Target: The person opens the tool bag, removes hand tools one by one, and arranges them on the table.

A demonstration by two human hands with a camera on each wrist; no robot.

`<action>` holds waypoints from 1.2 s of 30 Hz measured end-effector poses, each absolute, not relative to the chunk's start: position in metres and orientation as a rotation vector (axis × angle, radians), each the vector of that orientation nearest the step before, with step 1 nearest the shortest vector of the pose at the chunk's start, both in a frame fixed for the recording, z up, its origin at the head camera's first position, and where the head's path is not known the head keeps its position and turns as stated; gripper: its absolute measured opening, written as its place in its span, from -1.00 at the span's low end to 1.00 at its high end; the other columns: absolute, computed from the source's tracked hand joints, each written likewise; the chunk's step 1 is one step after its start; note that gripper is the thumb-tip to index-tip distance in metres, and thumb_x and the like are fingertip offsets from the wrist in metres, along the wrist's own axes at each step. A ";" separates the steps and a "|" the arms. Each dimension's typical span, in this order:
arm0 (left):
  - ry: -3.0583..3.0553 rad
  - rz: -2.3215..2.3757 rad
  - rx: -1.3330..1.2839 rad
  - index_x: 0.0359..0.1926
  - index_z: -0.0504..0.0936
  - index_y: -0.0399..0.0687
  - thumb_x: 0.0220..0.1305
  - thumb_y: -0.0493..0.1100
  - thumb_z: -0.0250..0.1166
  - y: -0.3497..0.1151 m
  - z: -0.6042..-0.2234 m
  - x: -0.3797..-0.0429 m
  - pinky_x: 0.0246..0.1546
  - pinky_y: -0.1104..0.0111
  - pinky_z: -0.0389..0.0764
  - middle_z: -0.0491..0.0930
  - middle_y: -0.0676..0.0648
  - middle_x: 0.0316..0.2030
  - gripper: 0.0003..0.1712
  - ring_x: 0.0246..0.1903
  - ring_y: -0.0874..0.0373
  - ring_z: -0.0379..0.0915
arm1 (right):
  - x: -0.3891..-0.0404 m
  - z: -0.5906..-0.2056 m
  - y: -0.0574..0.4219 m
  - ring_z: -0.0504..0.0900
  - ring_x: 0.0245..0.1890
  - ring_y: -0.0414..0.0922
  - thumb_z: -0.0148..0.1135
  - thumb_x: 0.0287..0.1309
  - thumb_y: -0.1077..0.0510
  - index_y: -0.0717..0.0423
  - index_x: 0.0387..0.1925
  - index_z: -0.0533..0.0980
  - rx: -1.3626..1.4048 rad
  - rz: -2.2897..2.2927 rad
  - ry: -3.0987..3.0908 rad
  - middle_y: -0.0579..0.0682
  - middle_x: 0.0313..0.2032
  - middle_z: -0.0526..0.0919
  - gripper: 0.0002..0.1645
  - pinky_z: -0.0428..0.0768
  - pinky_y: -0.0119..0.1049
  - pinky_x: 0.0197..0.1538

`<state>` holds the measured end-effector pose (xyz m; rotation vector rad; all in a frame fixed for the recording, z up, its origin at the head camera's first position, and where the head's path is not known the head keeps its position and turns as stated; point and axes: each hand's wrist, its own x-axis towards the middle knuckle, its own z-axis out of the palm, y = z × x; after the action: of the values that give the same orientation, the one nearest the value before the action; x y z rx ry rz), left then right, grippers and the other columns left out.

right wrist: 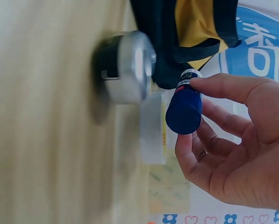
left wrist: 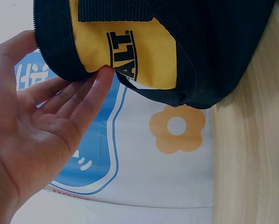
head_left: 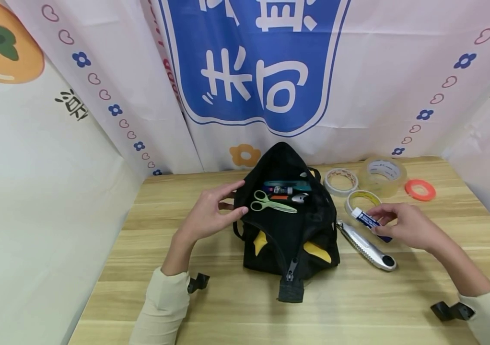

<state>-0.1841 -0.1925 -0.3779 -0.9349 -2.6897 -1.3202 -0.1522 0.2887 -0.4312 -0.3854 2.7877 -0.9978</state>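
A black-and-yellow tool bag (head_left: 266,249) stands unzipped on the table. My left hand (head_left: 212,211) holds its left rim, thumb by the opening and fingers against the yellow outer side (left wrist: 149,56). Inside lie green-handled scissors (head_left: 271,205), a dark glue stick (head_left: 280,190) and other small items, partly hidden. To the right of the bag, my right hand (head_left: 404,225) pinches a blue glue stick (right wrist: 184,109) with a white cap between thumb and fingers. Below it a silver utility knife (head_left: 367,247) lies on the wood.
Behind the right hand lie a white tape roll (head_left: 330,189), another roll with a yellow inner ring (head_left: 365,192), a wide clear tape roll (head_left: 380,184) and a thin red tape roll (head_left: 420,190). A printed cloth (head_left: 357,96) hangs at the table's back edge.
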 end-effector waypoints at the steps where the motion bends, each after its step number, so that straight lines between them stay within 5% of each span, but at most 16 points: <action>1: -2.690 -1.321 -0.936 0.53 0.46 -0.22 0.42 -0.19 0.46 -0.192 -0.378 -0.184 0.06 0.22 0.84 0.53 -0.27 0.45 -0.26 0.28 -0.17 0.63 | -0.151 -0.433 0.290 0.64 -0.23 -0.31 0.59 0.18 0.19 0.27 0.10 0.70 -0.385 -0.994 2.785 -0.03 -0.19 0.79 -0.53 0.65 -0.43 -0.27; 23: -2.698 -1.323 -0.927 0.54 0.45 -0.22 0.42 -0.17 0.46 -0.194 -0.376 -0.183 0.06 0.23 0.84 0.50 -0.27 0.48 -0.25 0.33 -0.17 0.60 | -0.144 -0.457 0.289 0.65 -0.31 -0.35 0.60 0.13 0.24 0.30 0.03 0.70 -0.416 -0.963 2.776 -0.05 -0.26 0.79 -0.57 0.68 -0.45 -0.28; 36: -2.705 -1.315 -0.916 0.54 0.45 -0.22 0.42 -0.17 0.46 -0.193 -0.375 -0.183 0.05 0.24 0.84 0.50 -0.27 0.47 -0.25 0.36 -0.17 0.58 | -0.154 -0.428 0.280 0.71 -0.19 -0.18 0.50 0.25 0.24 0.31 0.09 0.70 -0.458 -0.946 2.840 0.07 -0.15 0.81 -0.60 0.70 -0.44 -0.26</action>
<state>-0.1827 -0.1933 -0.3751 -0.9156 -2.7053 -1.3152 -0.1540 0.2801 -0.4284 -0.4579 2.8403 -0.9457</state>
